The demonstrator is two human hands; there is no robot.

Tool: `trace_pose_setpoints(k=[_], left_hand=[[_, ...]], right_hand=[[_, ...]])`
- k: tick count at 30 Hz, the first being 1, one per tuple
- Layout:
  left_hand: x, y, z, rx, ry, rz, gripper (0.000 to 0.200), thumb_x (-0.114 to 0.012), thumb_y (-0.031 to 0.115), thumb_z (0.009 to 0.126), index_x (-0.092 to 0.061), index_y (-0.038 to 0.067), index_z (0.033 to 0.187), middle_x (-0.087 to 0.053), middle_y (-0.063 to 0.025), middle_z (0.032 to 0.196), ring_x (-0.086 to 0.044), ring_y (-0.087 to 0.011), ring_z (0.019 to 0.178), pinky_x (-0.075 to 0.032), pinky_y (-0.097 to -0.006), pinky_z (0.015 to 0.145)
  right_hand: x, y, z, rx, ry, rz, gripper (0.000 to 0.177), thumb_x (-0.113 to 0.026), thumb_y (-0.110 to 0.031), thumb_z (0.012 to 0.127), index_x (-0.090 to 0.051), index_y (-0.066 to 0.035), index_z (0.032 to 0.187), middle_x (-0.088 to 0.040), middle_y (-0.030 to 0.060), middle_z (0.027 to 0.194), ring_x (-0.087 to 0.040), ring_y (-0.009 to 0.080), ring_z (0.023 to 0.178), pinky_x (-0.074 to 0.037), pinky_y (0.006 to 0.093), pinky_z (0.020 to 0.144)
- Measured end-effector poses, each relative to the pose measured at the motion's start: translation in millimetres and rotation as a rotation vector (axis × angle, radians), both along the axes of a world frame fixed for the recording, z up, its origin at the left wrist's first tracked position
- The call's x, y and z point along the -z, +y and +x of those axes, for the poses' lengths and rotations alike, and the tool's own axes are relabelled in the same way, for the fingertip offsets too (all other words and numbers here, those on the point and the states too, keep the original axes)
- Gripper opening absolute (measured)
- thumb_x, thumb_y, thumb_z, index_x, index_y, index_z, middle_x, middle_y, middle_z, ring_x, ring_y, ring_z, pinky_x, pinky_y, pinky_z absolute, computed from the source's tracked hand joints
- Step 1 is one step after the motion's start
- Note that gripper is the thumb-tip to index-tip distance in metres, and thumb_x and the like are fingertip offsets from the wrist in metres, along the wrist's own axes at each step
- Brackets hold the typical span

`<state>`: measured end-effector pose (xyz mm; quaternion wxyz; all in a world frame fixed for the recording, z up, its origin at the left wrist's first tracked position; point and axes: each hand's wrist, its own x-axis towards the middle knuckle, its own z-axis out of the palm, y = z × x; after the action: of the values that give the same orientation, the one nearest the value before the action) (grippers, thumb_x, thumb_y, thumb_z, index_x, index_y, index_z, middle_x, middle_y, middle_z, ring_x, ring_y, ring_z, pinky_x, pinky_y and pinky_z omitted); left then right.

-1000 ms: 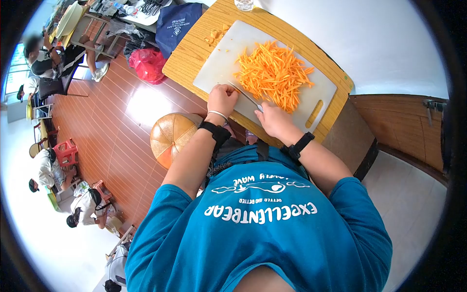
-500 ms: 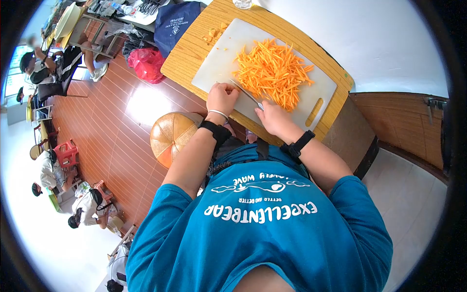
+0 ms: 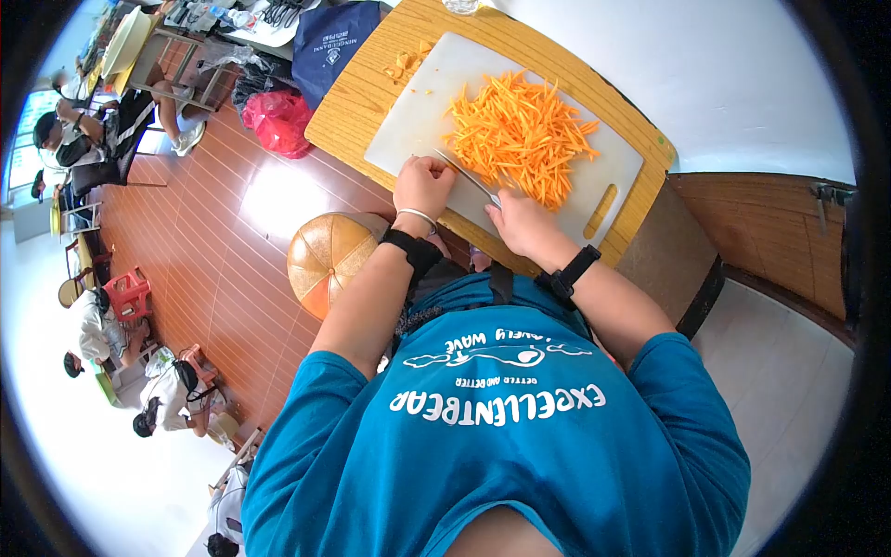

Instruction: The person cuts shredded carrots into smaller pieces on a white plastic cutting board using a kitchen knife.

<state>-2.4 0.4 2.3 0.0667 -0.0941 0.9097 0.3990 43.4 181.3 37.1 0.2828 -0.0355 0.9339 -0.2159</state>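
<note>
My right hand (image 3: 522,224) grips the handle of a kitchen knife (image 3: 470,177). The blade points up and left, low over the near edge of a white cutting board (image 3: 408,130). My left hand (image 3: 424,189) is curled with its fingertips pinched together at that same edge, just left of the blade. Whatever lies in those fingers is too small or hidden to make out. A large heap of shredded carrot (image 3: 524,135) covers the middle of the board, beyond both hands. A few orange bits lie on the board's left part.
Carrot peelings (image 3: 406,63) lie on the wooden table (image 3: 348,102), near a glass (image 3: 460,6). Left of the table are a dark blue bag (image 3: 334,46) and a red plastic bag (image 3: 278,123). A round tan stool (image 3: 325,260) stands by my left arm. Several people sit farther left.
Both hands, the knife and the carrot heap hold almost the same positions. The view has shifted very slightly. A seated person at the far left has moved an arm.
</note>
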Motion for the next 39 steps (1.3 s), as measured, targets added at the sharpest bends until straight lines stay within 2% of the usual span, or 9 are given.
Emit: trace_pose_setpoints(k=[25, 31, 34, 39], left_hand=[[1, 0, -1, 0.014, -0.010, -0.016, 0.019, -0.066, 0.022, 0.076, -0.071, 0.004, 0.078, -0.062, -0.0153, 0.083, -0.062, -0.0306, 0.080, -0.051, -0.0384, 0.073], [0, -1, -1, 0.020, -0.029, -0.009, 0.018, -0.066, 0.021, 0.076, -0.071, 0.004, 0.078, -0.062, -0.0149, 0.083, -0.062, -0.0311, 0.080, -0.050, -0.0386, 0.073], [6, -3, -2, 0.038, -0.057, 0.030, 0.018, -0.065, 0.021, 0.076, -0.070, 0.004, 0.078, -0.062, -0.0149, 0.084, -0.062, -0.0312, 0.080, -0.050, -0.0387, 0.074], [13, -3, -2, 0.029, -0.057, 0.007, 0.018, -0.065, 0.020, 0.077, -0.070, 0.006, 0.087, -0.062, -0.0149, 0.086, -0.062, -0.0307, 0.083, -0.051, -0.0385, 0.076]], right_hand=[[5, 3, -3, -0.013, -0.030, -0.077, 0.037, -0.048, -0.036, 0.098, -0.056, 0.000, 0.099, -0.066, 0.0253, 0.090, -0.065, 0.0427, 0.086, -0.051, 0.0522, 0.075], [-4, -4, -2, 0.006, -0.032, -0.010, 0.035, -0.050, -0.033, 0.097, -0.056, 0.001, 0.097, -0.066, 0.0256, 0.087, -0.064, 0.0437, 0.085, -0.050, 0.0519, 0.074], [11, 3, 5, 0.015, 0.014, -0.075, 0.033, -0.052, -0.032, 0.097, -0.056, 0.001, 0.095, -0.065, 0.0267, 0.085, -0.063, 0.0447, 0.083, -0.049, 0.0526, 0.072], [5, 45, 35, 0.011, -0.026, -0.119, 0.035, -0.053, -0.033, 0.096, -0.054, 0.001, 0.092, -0.063, 0.0273, 0.082, -0.061, 0.0460, 0.079, -0.047, 0.0529, 0.069]])
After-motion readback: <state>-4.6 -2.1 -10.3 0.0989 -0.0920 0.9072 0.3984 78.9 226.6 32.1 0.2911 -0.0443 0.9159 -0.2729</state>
